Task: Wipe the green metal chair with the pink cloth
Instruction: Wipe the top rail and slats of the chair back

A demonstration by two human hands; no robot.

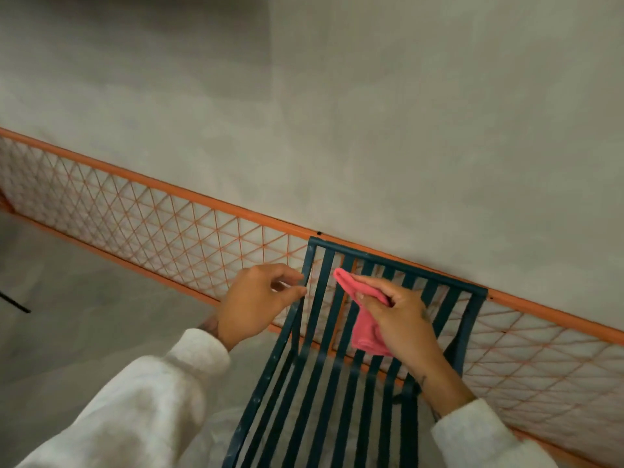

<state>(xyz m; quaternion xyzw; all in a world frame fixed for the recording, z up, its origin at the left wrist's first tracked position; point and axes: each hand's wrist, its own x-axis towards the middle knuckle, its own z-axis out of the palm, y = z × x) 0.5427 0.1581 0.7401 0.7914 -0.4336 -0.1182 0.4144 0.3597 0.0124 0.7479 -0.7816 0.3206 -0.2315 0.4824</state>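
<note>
The green metal chair has long flat slats and stands in the lower middle, its top rail against an orange fence. My right hand holds the folded pink cloth and presses it against the backrest slats just below the top rail. The cloth's tip points up and left; its lower end hangs under my palm. My left hand is at the chair's left side bar, thumb and fingertips touching or pinching its edge near the top. Both arms wear white sleeves.
An orange metal fence with diamond mesh runs diagonally from upper left to lower right, right behind the chair. Beyond it is a grey concrete wall. Grey floor lies at left, with a thin black object near the left edge.
</note>
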